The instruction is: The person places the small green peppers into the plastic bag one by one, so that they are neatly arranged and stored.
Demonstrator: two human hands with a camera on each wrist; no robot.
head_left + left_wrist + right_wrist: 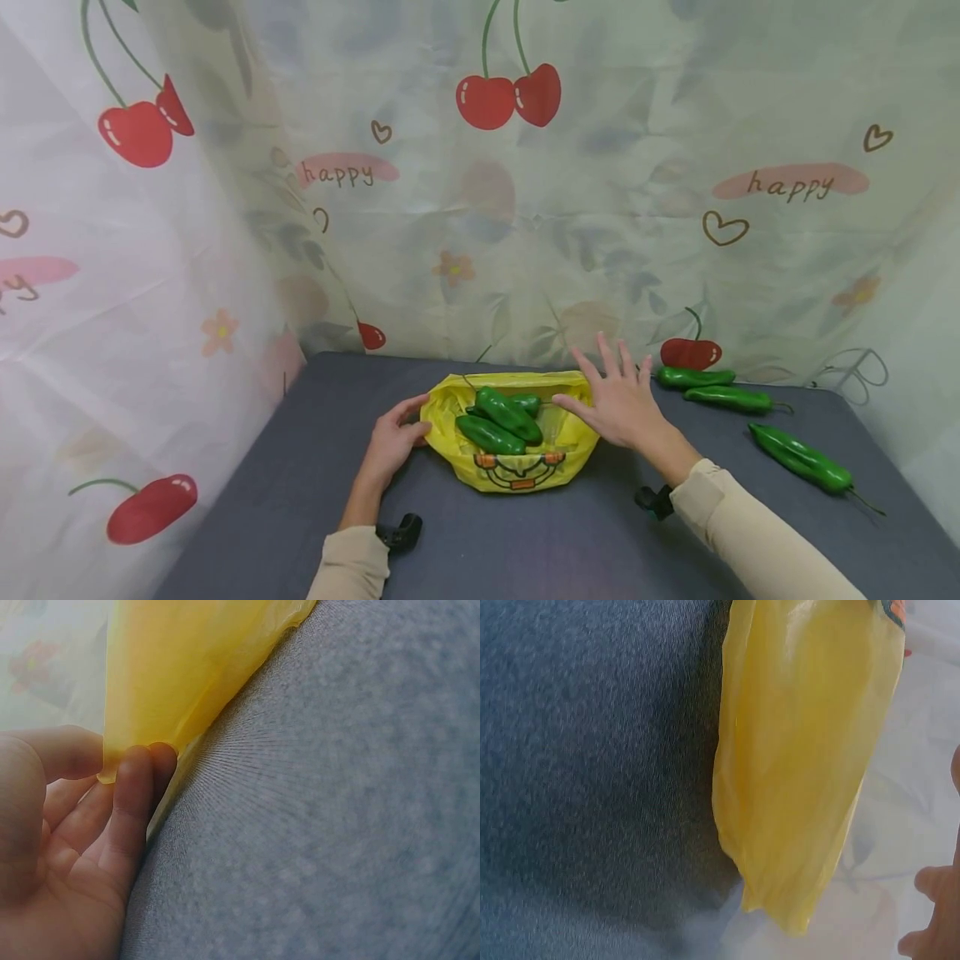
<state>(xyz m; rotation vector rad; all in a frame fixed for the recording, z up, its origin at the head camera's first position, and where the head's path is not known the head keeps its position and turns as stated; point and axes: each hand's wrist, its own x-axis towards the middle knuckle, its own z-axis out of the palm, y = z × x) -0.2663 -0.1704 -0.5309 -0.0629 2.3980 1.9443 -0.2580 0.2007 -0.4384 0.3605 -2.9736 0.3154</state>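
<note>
A yellow plastic bag (442, 417) with a printed cartoon design stands on the table with its mouth open, and several green peppers (510, 415) lie inside. At its left end my left hand (393, 442) pinches the bag's edge; the left wrist view shows the thumb and fingertips on the yellow film (180, 667). My right hand (621, 408) is held over the bag's right end with fingers spread, holding nothing. In the right wrist view, part of that hand (941, 915) appears at the right edge, apart from the bag (802, 765).
Two green peppers, one at the back (696, 377) and one just before it (727, 400), lie right of the bag. A third pepper (802, 460) is nearer the right edge of the dark grey table (525, 550). A printed curtain (600, 208) hangs behind.
</note>
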